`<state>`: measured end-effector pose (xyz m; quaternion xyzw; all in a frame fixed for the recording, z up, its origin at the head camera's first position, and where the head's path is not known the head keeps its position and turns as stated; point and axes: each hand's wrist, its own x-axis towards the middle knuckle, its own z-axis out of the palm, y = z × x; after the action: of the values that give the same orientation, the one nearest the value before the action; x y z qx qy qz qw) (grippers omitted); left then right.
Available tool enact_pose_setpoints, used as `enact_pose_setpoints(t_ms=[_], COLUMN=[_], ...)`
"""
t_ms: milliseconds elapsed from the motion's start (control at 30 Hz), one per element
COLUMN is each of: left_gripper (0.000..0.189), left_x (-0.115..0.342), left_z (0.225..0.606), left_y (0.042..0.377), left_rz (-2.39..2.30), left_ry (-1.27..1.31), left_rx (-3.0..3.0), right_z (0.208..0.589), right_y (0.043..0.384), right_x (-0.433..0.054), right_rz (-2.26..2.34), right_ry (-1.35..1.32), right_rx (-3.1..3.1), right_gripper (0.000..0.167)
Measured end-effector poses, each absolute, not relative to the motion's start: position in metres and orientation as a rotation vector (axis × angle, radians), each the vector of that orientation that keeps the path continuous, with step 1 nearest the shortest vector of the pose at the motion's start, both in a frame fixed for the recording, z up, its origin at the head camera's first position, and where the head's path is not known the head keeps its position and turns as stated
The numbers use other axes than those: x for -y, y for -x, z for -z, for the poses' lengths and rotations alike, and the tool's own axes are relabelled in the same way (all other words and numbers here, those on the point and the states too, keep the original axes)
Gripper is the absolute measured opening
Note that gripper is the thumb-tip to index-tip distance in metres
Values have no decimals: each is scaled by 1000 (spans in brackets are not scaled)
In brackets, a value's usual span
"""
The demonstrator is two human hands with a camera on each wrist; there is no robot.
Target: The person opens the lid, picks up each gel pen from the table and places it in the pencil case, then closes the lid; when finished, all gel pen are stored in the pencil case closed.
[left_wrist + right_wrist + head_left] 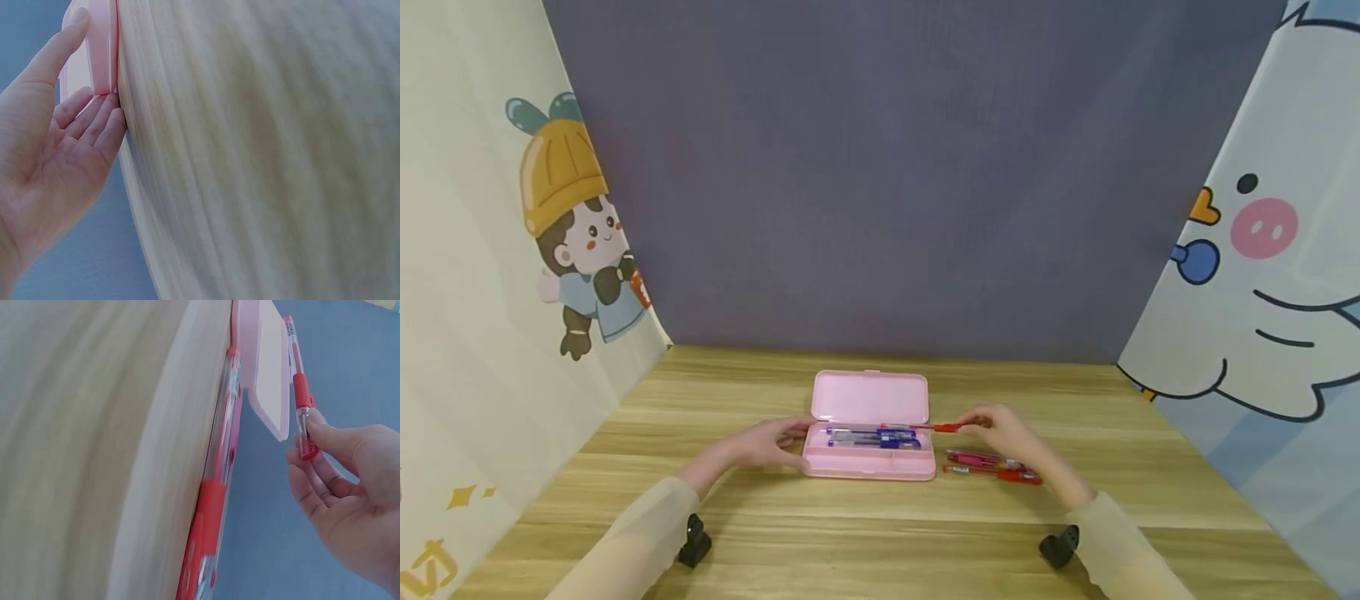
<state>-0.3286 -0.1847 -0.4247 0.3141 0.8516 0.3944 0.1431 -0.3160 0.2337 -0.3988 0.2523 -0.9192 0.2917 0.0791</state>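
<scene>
Right hand (pixel 997 427) pinches a pen (pixel 301 390); relaxed left hand (pixel 763 443) touches the case (pixel 844 464) between them. Likely packing: pen needs lowering leftward.

Pink pencil case (pixel 842 464) open; red pen (pixel 946 427) held up at the case's right side.
Case sits lengthwise on the counter (pixel 880 542), lid (pixel 870 398) swung to the far side, blue pens (pixel 891 444) lying in its far compartment. Red pen: clear barrel, red grip and ends, off the counter, left end over case. Red and pink pens (pixel 973 459) lie just right of case.
</scene>
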Motion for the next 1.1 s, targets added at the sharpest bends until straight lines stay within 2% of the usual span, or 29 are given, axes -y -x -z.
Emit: enact_pose_setpoints(t_ms=[700,1100], left_gripper=[76,77], left_x=[186,184], left_z=[422,423], left_y=[327,328], left_rz=[-1135,-1106], left_ry=[-897,-912], left_rx=[-2452,-2465], right_z=[400,406], right_y=[320,322], right_x=[-171,-151], right_rz=[-933,-890], right_ry=[-934,-1023], right_rx=[2720,2692], right_gripper=[12,10])
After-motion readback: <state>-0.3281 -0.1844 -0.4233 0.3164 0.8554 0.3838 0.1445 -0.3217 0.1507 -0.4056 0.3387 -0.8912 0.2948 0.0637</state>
